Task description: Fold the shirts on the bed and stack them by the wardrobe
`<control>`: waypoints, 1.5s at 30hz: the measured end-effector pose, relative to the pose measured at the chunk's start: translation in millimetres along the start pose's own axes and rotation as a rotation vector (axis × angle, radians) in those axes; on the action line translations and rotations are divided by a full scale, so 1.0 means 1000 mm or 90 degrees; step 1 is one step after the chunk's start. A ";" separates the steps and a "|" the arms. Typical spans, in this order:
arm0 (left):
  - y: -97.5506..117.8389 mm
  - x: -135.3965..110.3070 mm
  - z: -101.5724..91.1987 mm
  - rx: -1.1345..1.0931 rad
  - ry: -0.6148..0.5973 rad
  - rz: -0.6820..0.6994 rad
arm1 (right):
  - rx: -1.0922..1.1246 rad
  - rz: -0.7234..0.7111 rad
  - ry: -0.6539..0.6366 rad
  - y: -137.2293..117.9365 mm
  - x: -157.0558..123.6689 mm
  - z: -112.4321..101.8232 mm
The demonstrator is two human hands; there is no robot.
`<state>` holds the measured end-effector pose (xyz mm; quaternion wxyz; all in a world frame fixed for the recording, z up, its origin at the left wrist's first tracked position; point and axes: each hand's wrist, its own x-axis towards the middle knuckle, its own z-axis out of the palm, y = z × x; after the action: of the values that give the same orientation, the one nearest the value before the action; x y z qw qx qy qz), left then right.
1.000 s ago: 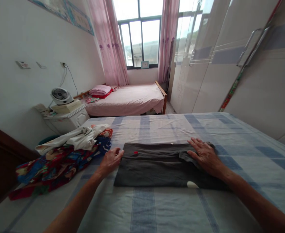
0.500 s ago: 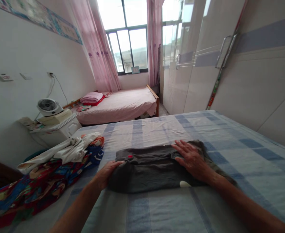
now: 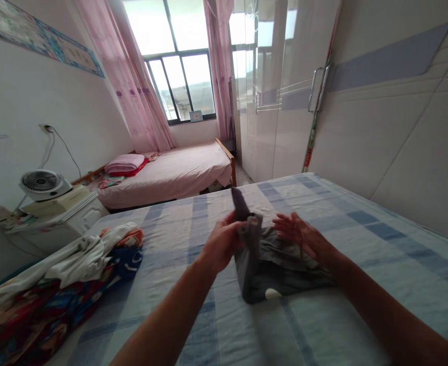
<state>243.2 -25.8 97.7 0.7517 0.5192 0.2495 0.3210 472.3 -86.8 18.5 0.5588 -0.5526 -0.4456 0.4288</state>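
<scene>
My left hand (image 3: 224,244) is clamped on the lifted end of the dark grey garment (image 3: 280,269), half-folded on the bed (image 3: 361,284), my right hand (image 3: 303,239) hovering flat, fingers spread, so I judge smoothing remains.

Garment (image 3: 280,264) on bed (image 3: 361,234), clothes pile (image 3: 63,274) left

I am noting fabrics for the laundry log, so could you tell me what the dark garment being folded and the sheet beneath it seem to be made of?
The dark grey garment, gripped by the left hand, looks like soft matte knit, perhaps cotton jersey: it droops limply. The checked bedsheet looks like thin woven cotton, flat with faint creases.
</scene>
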 end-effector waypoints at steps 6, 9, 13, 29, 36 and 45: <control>-0.055 0.012 0.028 0.459 0.014 0.173 | 0.137 0.180 -0.082 0.003 -0.010 -0.026; -0.083 -0.004 0.012 0.706 -0.007 0.299 | 0.105 0.165 -0.108 0.007 -0.009 -0.026; -0.096 -0.013 -0.001 0.833 -0.006 0.322 | -0.066 0.067 -0.026 0.012 -0.003 -0.026; -0.114 -0.004 -0.008 0.923 -0.082 0.303 | -0.882 -0.328 0.005 0.021 -0.015 0.016; -0.118 -0.006 -0.009 0.894 -0.097 0.258 | -0.935 -0.083 0.089 0.054 0.013 -0.017; -0.098 -0.025 -0.017 0.288 0.215 -0.001 | -0.699 -0.188 0.183 0.023 -0.003 -0.009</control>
<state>236.1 -58.5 0.7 0.5648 0.6129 0.4369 0.3383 481.0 -91.0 -4.2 0.2994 -0.7459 -0.5945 -0.0262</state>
